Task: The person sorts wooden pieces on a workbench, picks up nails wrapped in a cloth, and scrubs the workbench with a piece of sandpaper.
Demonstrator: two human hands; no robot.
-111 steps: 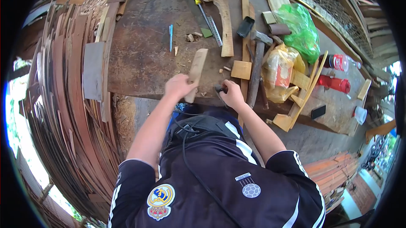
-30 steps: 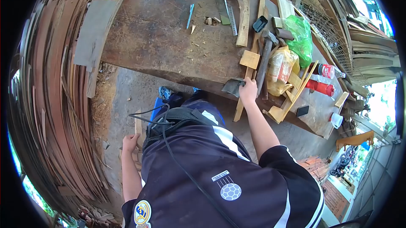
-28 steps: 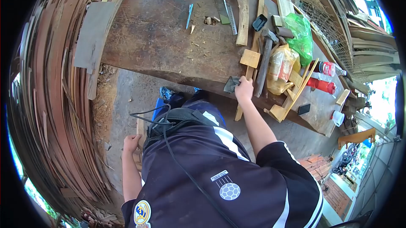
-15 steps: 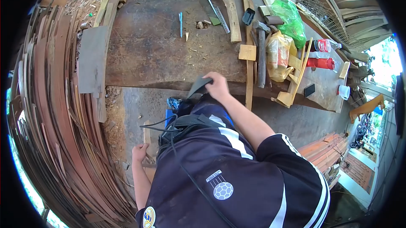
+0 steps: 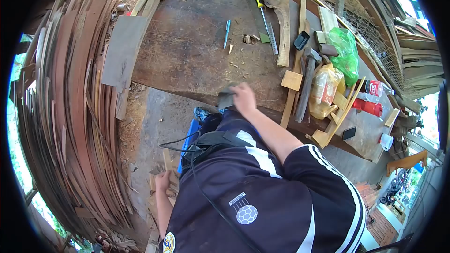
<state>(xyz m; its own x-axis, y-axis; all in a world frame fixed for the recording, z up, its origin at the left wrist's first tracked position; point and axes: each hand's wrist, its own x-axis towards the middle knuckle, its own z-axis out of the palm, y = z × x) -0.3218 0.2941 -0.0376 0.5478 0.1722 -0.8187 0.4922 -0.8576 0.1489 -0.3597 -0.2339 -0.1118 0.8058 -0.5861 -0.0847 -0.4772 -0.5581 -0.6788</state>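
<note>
My right hand (image 5: 244, 99) is closed on a dark grey, flexible sheet that looks like sandpaper (image 5: 226, 97), at the near edge of the wooden table (image 5: 187, 51). The sheet lies over the edge, just above my thigh. Down by my left side, my left hand (image 5: 162, 181) is curled closed, low near the ground. A short piece of wood (image 5: 152, 183) shows right beside its fingers. Whether the hand grips it, I cannot tell. Behind that hand stands a pale wood strip (image 5: 167, 159), near a blue stool (image 5: 188, 143).
On the table are a blue pen (image 5: 227, 34), a yellow-handled screwdriver (image 5: 259, 3), a metal ruler (image 5: 272, 39), a curved wood piece (image 5: 282, 28), a hammer (image 5: 306, 84), a green bag (image 5: 343, 56) and bottles. Long boards (image 5: 65, 112) are stacked to the left.
The view has turned, so the table sits further right and lower. The sheet in my right hand has gone from raised and tilted to lying lower at the edge. My left hand stays low.
</note>
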